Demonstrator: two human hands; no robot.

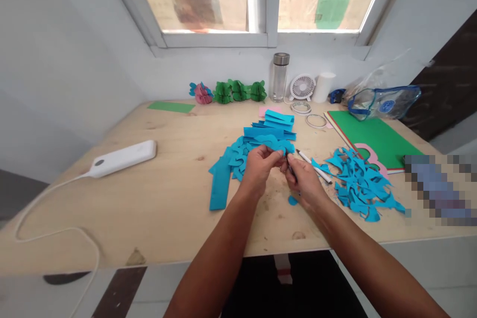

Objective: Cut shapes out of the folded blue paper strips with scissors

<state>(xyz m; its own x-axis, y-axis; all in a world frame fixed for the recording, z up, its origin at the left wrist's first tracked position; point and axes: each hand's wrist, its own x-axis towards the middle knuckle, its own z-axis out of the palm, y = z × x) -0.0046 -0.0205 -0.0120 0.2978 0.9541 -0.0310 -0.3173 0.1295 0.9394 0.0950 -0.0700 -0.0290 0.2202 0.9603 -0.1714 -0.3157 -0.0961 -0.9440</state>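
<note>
Pinched in my left hand [261, 164] is a cut piece of blue paper [286, 147] with a wavy edge. My right hand [303, 176] is closed around a slim, black-handled tool [291, 170] that looks like scissors; fingers hide most of it. Both hands meet at the paper's edge. Just beyond and left of them lie cut blue paper shapes [236, 159], folded blue strips [270, 132] and a long blue strip [220, 184]. A white pen [315, 165] rests right of my right hand, near a heap of blue scraps [361, 186]. A small blue paper disc [293, 200] lies below that hand.
A white power strip [124, 158] with a cable lies left. Along the wall stand paper ornaments [238, 90], a glass bottle [279, 79], a small fan [302, 87] and a white cylinder [325, 87]. Tape rolls [316, 120], green sheets [376, 139] and a clear pouch [387, 102] are right.
</note>
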